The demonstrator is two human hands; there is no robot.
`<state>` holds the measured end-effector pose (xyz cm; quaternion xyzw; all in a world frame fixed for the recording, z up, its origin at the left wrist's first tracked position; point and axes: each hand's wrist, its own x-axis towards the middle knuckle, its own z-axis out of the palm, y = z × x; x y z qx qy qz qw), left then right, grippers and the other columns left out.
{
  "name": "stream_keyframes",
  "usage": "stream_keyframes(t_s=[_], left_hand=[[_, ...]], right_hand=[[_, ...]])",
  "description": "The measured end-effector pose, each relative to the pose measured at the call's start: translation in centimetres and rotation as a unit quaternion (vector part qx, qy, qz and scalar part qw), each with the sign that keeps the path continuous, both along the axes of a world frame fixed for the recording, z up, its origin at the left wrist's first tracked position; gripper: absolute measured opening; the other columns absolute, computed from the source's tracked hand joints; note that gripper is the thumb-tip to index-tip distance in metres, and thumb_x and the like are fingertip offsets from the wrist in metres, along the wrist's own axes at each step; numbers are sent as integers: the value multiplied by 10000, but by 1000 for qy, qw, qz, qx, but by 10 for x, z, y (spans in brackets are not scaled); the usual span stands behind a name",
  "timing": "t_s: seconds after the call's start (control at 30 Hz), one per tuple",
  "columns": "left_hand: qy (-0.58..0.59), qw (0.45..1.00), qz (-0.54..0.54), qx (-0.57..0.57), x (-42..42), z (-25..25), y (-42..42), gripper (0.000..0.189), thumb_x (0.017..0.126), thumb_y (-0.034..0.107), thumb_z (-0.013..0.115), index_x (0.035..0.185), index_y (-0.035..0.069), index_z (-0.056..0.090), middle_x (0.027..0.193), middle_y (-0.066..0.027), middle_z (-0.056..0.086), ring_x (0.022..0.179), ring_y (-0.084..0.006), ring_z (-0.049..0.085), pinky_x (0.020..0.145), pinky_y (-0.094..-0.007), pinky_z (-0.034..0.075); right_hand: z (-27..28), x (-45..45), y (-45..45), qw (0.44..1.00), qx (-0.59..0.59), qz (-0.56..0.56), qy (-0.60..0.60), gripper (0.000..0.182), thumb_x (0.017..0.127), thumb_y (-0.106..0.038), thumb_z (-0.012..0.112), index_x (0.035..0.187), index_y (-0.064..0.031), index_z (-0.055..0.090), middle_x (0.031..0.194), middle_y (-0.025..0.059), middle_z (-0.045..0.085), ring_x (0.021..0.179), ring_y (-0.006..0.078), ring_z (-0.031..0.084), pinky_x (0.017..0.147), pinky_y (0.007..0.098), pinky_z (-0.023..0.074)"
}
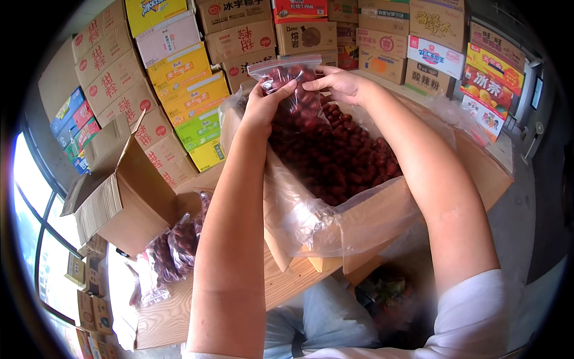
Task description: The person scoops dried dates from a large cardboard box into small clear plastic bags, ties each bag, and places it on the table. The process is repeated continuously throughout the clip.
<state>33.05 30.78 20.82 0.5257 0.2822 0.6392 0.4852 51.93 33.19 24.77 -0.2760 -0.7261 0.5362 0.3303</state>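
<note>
A clear zip bag of dark red jujubes (299, 103) is held up over the far left part of a large open carton. My left hand (269, 103) grips the bag's left side, the thumb lying across its front. At the bag's upper right, my right hand (338, 85) has its thumb on the plastic and its fingers behind the bag. Loose jujubes (354, 157) fill the carton, which is lined with clear plastic film (309, 215) folded over its rim. Whether the bag's zip is closed cannot be told.
Filled bags of jujubes (181, 244) lie on the wooden table (166, 314) at left, beside an open empty-looking cardboard box (139, 197). Stacked cartons (179, 72) form a wall behind. A dark container (390, 291) stands low by my legs.
</note>
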Motion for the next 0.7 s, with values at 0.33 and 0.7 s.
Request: stream_keyframes(t_s=[0.33, 0.7], left_hand=[[34, 999, -10, 6, 1, -4, 5, 355, 749, 77, 723, 1057, 4, 564, 940, -63, 633, 838, -163, 612, 767, -299, 494], [-24, 996, 29, 83, -1, -10, 18, 405, 693, 47, 748, 1047, 5, 556, 948, -79, 633, 873, -172, 606, 788, -307, 486]], right_hand=[[0, 4, 12, 998, 48, -9, -34, 528, 786, -325, 697, 1213, -97, 487, 1084, 31, 574, 966, 151, 553, 832, 325, 430], [-1, 7, 14, 994, 18, -85, -70, 661, 756, -603, 603, 1188, -115, 490, 1056, 21, 561, 963, 152, 545, 834, 320, 421]])
